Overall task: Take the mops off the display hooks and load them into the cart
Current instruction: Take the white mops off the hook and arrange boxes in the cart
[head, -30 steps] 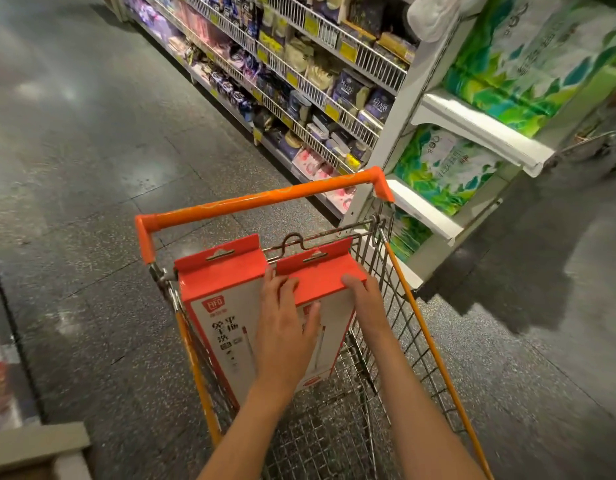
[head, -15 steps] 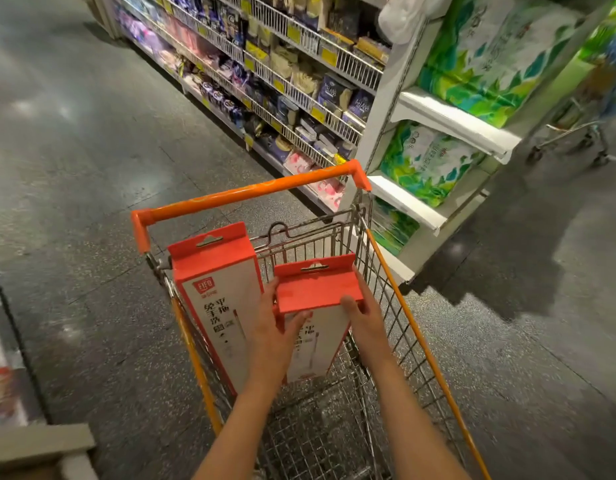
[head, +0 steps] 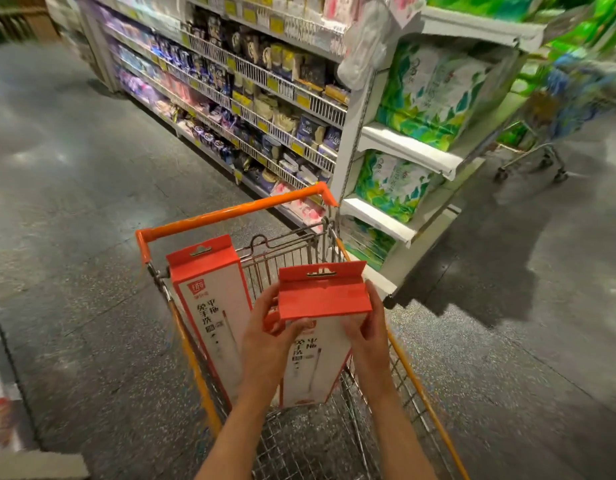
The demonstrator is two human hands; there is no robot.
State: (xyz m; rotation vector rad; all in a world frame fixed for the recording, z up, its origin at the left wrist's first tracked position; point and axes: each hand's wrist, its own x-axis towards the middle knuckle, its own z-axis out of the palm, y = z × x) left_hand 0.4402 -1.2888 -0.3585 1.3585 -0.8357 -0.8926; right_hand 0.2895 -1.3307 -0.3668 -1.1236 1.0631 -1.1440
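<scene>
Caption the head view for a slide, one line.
Both hands, left hand and right hand, hold a boxed mop over the cart, beside a second box standing inside.

Both hands' grip on a mop box (head: 320, 336) over the cart (head: 230, 214), second box (head: 213, 306) leaning inside

The tall white mop box with an orange-red top flap (head: 209, 306) is showing dark characters and a red logo patch down its face. The second white, orange-red-capped mop box (head: 322, 327) is wearing the same print. The silver wire cart (head: 299, 441) is carrying a bright orange handle bar (head: 230, 211) and orange side rails. The dark grey floor (head: 92, 202) is glinting with pale speckles. White shelves (head: 403, 154) are displaying green-and-white leaf-patterned packs (head: 428, 95).
</scene>
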